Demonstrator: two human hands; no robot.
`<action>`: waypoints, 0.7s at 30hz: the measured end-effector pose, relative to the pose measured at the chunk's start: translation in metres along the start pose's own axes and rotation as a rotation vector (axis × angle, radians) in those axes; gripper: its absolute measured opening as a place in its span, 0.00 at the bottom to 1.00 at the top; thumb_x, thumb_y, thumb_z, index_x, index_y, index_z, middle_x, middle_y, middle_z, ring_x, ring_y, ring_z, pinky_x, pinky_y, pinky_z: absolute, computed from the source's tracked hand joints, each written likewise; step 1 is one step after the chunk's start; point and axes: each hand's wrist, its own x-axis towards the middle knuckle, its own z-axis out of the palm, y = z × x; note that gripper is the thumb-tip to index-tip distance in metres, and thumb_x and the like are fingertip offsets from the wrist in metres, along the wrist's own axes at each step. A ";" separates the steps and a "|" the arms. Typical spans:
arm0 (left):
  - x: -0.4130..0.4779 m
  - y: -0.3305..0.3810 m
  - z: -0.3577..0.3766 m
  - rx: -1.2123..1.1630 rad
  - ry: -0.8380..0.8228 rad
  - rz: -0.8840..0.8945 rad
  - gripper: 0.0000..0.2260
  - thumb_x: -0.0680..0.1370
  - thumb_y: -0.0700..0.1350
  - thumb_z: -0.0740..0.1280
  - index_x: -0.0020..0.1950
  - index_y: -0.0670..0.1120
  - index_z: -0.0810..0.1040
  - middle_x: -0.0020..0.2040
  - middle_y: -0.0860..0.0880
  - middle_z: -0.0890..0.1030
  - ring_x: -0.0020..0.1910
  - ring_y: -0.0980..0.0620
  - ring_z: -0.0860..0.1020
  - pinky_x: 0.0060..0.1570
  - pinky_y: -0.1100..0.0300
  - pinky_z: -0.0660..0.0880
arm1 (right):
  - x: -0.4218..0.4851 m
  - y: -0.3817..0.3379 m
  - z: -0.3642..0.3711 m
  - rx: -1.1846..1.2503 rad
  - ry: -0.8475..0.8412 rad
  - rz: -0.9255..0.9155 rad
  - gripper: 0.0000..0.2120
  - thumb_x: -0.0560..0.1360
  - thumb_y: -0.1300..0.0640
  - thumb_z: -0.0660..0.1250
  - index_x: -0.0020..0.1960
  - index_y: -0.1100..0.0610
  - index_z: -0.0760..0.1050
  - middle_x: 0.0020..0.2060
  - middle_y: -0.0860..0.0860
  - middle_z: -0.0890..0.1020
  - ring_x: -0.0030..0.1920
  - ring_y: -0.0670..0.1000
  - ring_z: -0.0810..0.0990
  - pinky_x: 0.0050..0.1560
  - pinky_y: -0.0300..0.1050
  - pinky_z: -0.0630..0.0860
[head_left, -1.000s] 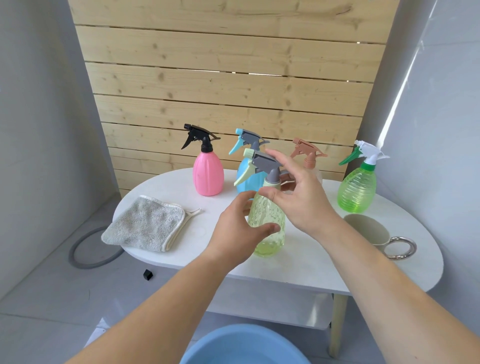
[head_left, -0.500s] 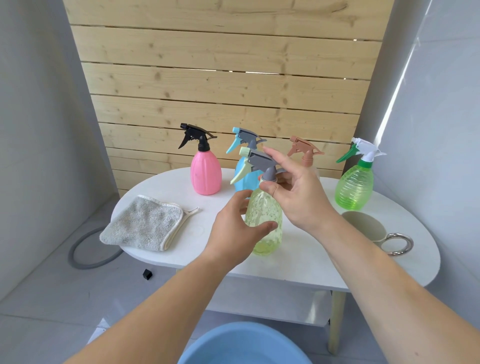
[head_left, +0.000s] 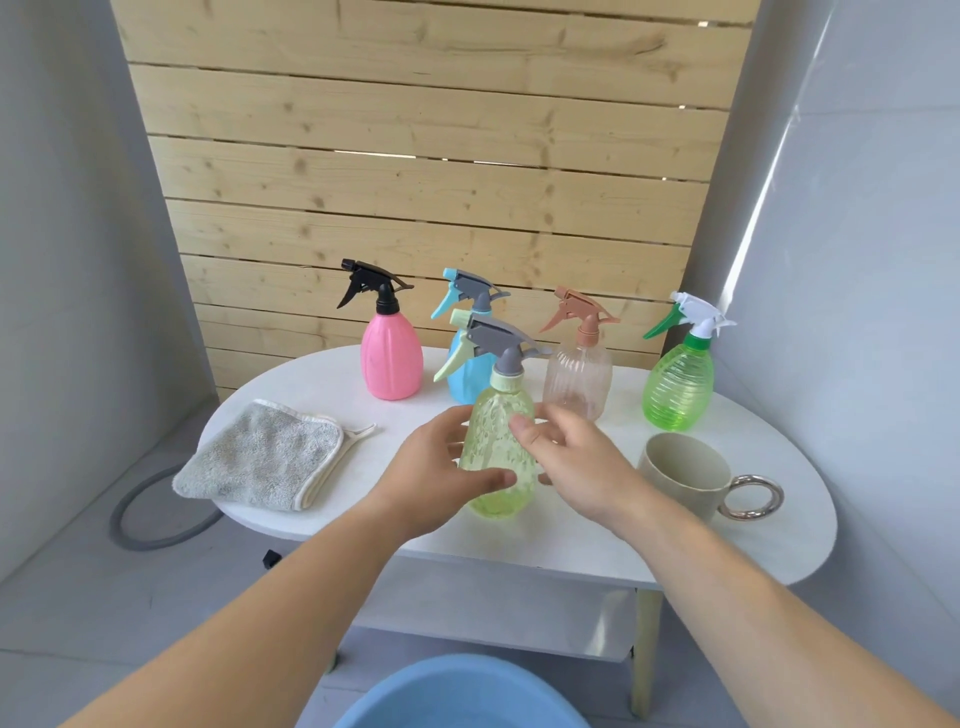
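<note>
Well, past the grey cloth on the white desk, the left hand clamps fingers and thumb round the yellow-green spray bottle standing upright near the front edge, while the right hand sets its thumb against the bottle's right side (fingers blurred, so I cannot tell whether they grip), near the beige cup.

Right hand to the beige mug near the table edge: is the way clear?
Probably yes. The right hand sits just beside the beige mug, with only bare table between them. The left hand grips the yellow-green spray bottle, so that should keep upright.
</note>
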 end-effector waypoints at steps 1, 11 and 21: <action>-0.001 0.000 0.000 -0.005 0.013 0.006 0.31 0.67 0.44 0.82 0.68 0.56 0.77 0.55 0.53 0.85 0.55 0.55 0.84 0.56 0.51 0.82 | -0.001 0.001 0.002 0.025 -0.007 -0.005 0.11 0.79 0.40 0.62 0.58 0.41 0.74 0.55 0.42 0.82 0.54 0.39 0.79 0.58 0.45 0.76; 0.013 0.025 -0.056 -0.067 0.077 0.062 0.27 0.72 0.40 0.80 0.65 0.61 0.78 0.56 0.54 0.85 0.56 0.56 0.83 0.56 0.56 0.80 | 0.017 -0.042 0.025 0.218 0.016 -0.055 0.16 0.83 0.49 0.59 0.70 0.46 0.68 0.56 0.37 0.76 0.58 0.35 0.74 0.69 0.51 0.72; 0.048 0.011 -0.171 -0.048 0.140 -0.034 0.27 0.74 0.39 0.78 0.69 0.58 0.77 0.56 0.52 0.85 0.54 0.53 0.85 0.48 0.59 0.81 | 0.095 -0.092 0.109 0.125 -0.174 -0.079 0.25 0.83 0.44 0.54 0.79 0.37 0.52 0.76 0.37 0.62 0.72 0.46 0.69 0.75 0.53 0.64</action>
